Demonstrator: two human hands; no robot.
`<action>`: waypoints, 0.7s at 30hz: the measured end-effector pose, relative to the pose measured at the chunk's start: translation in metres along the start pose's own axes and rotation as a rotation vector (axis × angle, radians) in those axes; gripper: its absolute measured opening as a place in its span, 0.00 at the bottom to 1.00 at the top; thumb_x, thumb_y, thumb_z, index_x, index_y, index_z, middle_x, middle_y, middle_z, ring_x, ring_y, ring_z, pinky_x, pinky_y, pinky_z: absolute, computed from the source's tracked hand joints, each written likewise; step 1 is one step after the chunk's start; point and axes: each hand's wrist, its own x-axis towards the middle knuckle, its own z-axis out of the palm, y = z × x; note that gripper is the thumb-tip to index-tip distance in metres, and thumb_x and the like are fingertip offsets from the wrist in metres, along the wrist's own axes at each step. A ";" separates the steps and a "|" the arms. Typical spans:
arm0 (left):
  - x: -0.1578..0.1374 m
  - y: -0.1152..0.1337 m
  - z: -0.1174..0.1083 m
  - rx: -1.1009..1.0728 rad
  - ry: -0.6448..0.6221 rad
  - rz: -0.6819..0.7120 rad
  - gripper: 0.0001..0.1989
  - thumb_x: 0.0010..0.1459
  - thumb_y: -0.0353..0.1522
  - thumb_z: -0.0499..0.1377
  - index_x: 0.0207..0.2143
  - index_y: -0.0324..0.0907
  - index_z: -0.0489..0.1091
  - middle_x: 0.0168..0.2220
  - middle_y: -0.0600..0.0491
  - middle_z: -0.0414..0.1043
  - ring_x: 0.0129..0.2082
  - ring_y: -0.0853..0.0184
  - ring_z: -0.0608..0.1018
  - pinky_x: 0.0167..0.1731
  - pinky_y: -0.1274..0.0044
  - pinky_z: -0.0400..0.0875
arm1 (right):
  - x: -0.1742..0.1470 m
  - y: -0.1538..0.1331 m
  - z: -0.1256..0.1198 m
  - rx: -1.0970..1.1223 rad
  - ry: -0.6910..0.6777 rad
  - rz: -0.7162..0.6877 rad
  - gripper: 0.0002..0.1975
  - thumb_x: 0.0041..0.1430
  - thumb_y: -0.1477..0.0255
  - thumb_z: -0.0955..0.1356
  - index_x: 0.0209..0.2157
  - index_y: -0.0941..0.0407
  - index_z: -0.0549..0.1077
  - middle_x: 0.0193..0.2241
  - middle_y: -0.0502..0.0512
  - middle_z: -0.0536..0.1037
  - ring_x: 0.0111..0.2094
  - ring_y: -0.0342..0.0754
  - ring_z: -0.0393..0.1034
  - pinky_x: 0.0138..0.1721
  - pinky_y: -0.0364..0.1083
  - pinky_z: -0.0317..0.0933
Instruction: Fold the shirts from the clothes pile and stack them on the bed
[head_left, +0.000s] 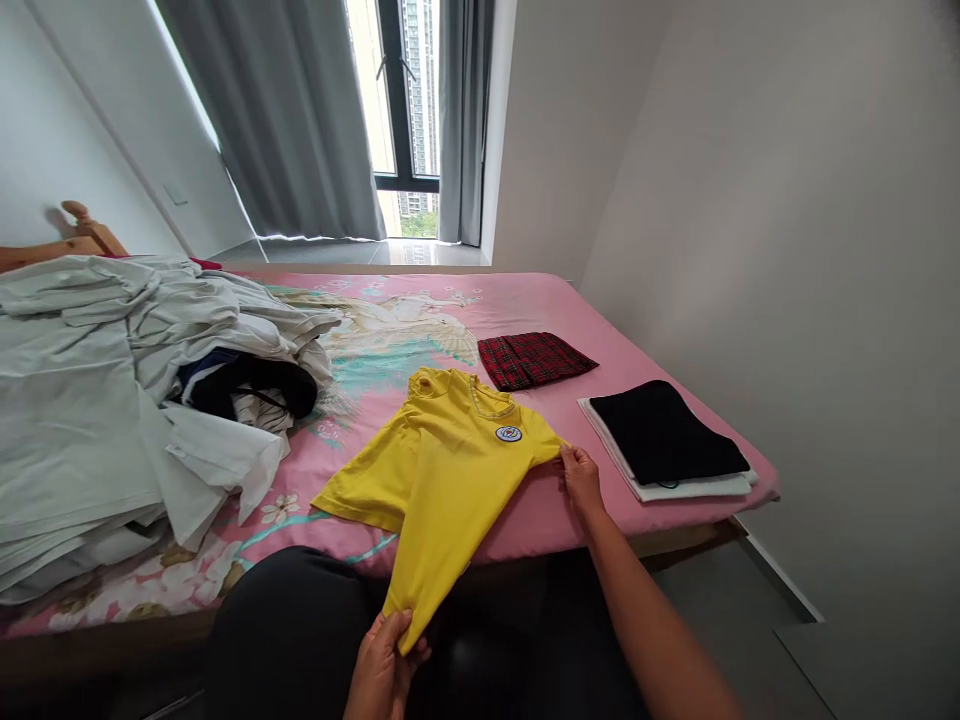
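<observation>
A yellow T-shirt (457, 450) with a round badge (508, 434) on its chest lies partly on the bed, its collar pointing toward the window. My left hand (386, 660) pinches the shirt's lower hem, pulled down over the bed's near edge above my lap. At the sleeve end on the right, my right hand (580, 478) grips the yellow cloth between thumb and fingers. The far hem corner rests on the sheet to the left, and the cloth is stretched between my two hands.
A large heap of white clothes (82, 400), with some dark pieces, covers the bed's left side. Beyond the shirt lies a folded red plaid garment (536, 360). Folded black clothing (664, 435) sits on white cloth at the right. The pink bedsheet (517, 290) reaches toward the window.
</observation>
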 end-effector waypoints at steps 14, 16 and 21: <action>-0.022 0.016 0.011 -0.041 -0.306 -0.148 0.12 0.43 0.32 0.68 0.29 0.38 0.68 0.21 0.59 0.62 0.18 0.76 0.63 0.22 0.79 0.65 | -0.078 -0.003 0.024 0.601 -0.401 0.633 0.12 0.55 0.62 0.67 0.36 0.56 0.69 0.38 0.56 0.77 0.39 0.48 0.73 0.40 0.50 0.68; -0.031 0.022 0.013 -0.051 -0.359 -0.133 0.10 0.44 0.32 0.67 0.28 0.38 0.69 0.20 0.59 0.60 0.18 0.76 0.62 0.22 0.78 0.64 | -0.067 -0.007 0.042 0.655 -0.359 0.612 0.11 0.55 0.61 0.65 0.34 0.55 0.69 0.34 0.54 0.77 0.38 0.49 0.73 0.40 0.51 0.68; -0.050 0.033 0.015 0.176 -0.340 0.022 0.13 0.46 0.37 0.65 0.21 0.37 0.69 0.17 0.56 0.63 0.16 0.75 0.61 0.21 0.79 0.62 | -0.047 -0.022 0.066 0.545 -0.109 0.314 0.11 0.52 0.64 0.63 0.33 0.54 0.71 0.29 0.55 0.77 0.39 0.54 0.72 0.39 0.53 0.69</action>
